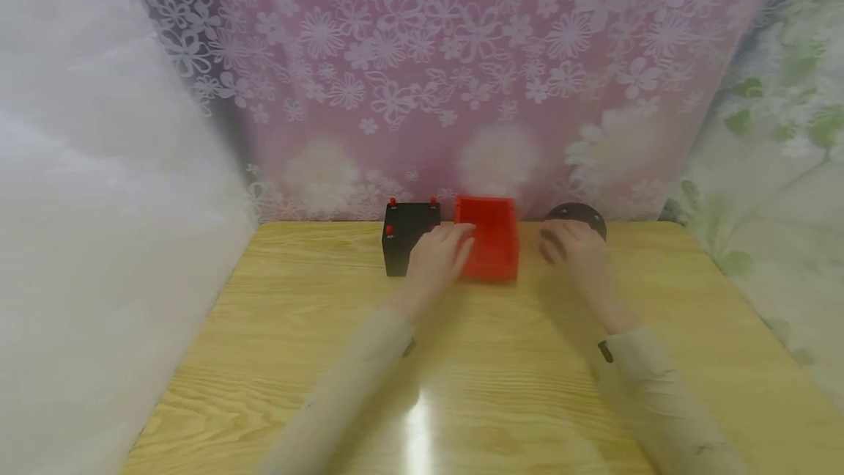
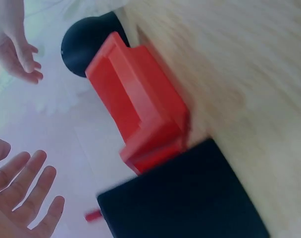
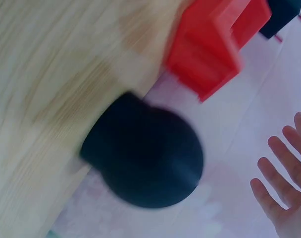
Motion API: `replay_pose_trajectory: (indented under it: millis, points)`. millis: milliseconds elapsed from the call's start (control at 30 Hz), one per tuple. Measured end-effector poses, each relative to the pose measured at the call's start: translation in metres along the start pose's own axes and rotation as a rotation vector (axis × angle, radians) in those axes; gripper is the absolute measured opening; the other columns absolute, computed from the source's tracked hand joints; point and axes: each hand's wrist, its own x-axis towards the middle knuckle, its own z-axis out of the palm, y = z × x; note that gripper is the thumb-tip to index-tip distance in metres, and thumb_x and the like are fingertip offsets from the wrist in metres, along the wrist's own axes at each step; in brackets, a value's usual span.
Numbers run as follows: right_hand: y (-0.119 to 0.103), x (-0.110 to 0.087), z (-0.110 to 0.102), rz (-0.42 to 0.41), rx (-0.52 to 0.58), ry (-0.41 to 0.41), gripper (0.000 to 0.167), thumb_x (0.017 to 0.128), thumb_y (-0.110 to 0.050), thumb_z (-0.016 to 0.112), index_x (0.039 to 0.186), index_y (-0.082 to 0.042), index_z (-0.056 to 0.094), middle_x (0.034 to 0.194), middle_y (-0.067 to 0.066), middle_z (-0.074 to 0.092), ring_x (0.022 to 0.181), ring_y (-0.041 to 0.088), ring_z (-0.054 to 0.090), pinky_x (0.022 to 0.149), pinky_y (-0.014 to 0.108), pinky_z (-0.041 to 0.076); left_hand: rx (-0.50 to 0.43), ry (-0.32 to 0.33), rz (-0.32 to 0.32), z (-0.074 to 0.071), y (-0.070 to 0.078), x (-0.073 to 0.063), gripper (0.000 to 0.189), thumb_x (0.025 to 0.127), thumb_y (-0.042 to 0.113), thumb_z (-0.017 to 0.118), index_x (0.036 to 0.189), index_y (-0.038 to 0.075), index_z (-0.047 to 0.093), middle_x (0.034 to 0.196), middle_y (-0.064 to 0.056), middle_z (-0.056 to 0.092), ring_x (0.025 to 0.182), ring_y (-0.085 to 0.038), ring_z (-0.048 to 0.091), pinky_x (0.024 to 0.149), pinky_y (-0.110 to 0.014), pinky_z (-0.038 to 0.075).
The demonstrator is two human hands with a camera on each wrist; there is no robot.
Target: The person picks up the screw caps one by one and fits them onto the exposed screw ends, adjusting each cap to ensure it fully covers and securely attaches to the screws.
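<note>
My left hand [image 1: 435, 259] hovers blurred above a black box [image 1: 412, 215] with small red pegs on its top. Its fingers are spread and hold nothing in the left wrist view. Just right of that box stands a red open bin [image 1: 488, 240], with my left fingertips over its near-left side. My right hand [image 1: 583, 259] is over a black round-topped object [image 1: 583, 212] at the table's back edge. Loosely extended fingers [image 3: 276, 191] show apart from the black object [image 3: 145, 153] in the right wrist view. What kind of object it is, I cannot tell.
Everything stands on a wood-grain table [image 1: 297, 343] along its back edge. Behind hangs a pink flowered curtain [image 1: 422, 79]. Pale sheets flank it, a white one [image 1: 99, 167] at left and a leaf-patterned one [image 1: 778, 204] at right.
</note>
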Motion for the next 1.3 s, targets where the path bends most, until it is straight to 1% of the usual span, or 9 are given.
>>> replay_pose_trajectory:
  millis: [133,267,367,467,633,767,900,1067,1300]
  points:
    - [0.024,-0.001,-0.004,0.045,-0.009,0.001,0.03,0.082,-0.005,0.081,0.11,0.001,0.072,0.107,0.019,0.073,0.101,0.043,0.065,0.093,0.057,0.052,0.038,-0.003,0.035,0.011,0.012,0.019,0.03,0.103,0.031,0.06,0.129,0.017,0.066,0.117,0.001,0.073,0.104,-0.019,0.068,0.091,-0.032,0.056]
    - [0.048,-0.005,-0.004,0.086,-0.046,-0.03,0.033,0.084,-0.006,0.081,0.113,0.004,0.07,0.108,0.024,0.071,0.1,0.045,0.065,0.09,0.057,0.052,0.062,-0.036,0.034,0.025,0.02,0.036,0.033,0.102,0.032,0.061,0.131,0.017,0.064,0.119,0.002,0.072,0.104,-0.017,0.067,0.089,-0.029,0.056]
    - [0.065,-0.008,-0.005,0.105,-0.091,-0.041,0.036,0.085,-0.009,0.081,0.116,0.003,0.068,0.108,0.025,0.07,0.098,0.047,0.065,0.083,0.057,0.054,0.077,-0.083,0.021,0.036,0.025,0.048,0.035,0.103,0.034,0.059,0.134,0.018,0.063,0.125,0.003,0.07,0.111,-0.016,0.065,0.095,-0.029,0.054]
    - [0.08,-0.009,-0.007,0.109,-0.132,-0.07,0.039,0.086,-0.012,0.079,0.119,0.004,0.065,0.11,0.027,0.069,0.099,0.05,0.063,0.086,0.059,0.052,0.084,-0.121,0.007,0.048,0.03,0.059,0.037,0.104,0.036,0.057,0.137,0.018,0.061,0.129,0.003,0.068,0.117,-0.016,0.063,0.101,-0.03,0.051]
    - [0.095,-0.008,-0.012,0.145,-0.161,-0.21,0.047,0.092,-0.018,0.074,0.129,0.007,0.06,0.118,0.031,0.064,0.111,0.052,0.057,0.101,0.061,0.045,0.136,-0.139,0.006,0.07,0.041,0.077,0.039,0.105,0.035,0.055,0.14,0.018,0.059,0.132,0.002,0.066,0.119,-0.017,0.06,0.098,-0.032,0.052]
    - [0.103,-0.009,-0.016,0.188,-0.17,-0.318,0.054,0.095,-0.026,0.071,0.136,0.006,0.055,0.126,0.032,0.06,0.116,0.053,0.054,0.102,0.064,0.043,0.189,-0.176,0.008,0.087,0.053,0.089,0.045,0.105,0.039,0.053,0.146,0.019,0.053,0.141,0.004,0.06,0.128,-0.016,0.055,0.105,-0.031,0.047]
    - [0.107,-0.01,-0.02,0.184,-0.174,-0.373,0.062,0.092,-0.029,0.073,0.139,0.006,0.051,0.128,0.033,0.059,0.115,0.055,0.054,0.097,0.067,0.044,0.208,-0.247,-0.014,0.1,0.065,0.098,0.057,0.105,0.049,0.049,0.154,0.02,0.043,0.153,0.005,0.049,0.139,-0.016,0.045,0.115,-0.033,0.037]
    - [0.112,-0.014,-0.023,0.183,-0.194,-0.45,0.072,0.092,-0.035,0.073,0.146,0.003,0.045,0.135,0.034,0.055,0.124,0.055,0.05,0.099,0.071,0.041,0.221,-0.327,-0.036,0.115,0.073,0.103,0.068,0.103,0.059,0.042,0.159,0.021,0.034,0.162,0.004,0.038,0.15,-0.019,0.031,0.123,-0.041,0.027]
    - [0.117,-0.017,-0.025,0.149,-0.218,-0.487,0.077,0.092,-0.04,0.071,0.149,0.005,0.042,0.134,0.035,0.055,0.125,0.055,0.05,0.101,0.072,0.039,0.231,-0.414,-0.032,0.137,0.08,0.107,0.08,0.101,0.069,0.03,0.163,0.018,0.023,0.167,0.004,0.025,0.157,-0.018,0.011,0.127,-0.048,0.012]
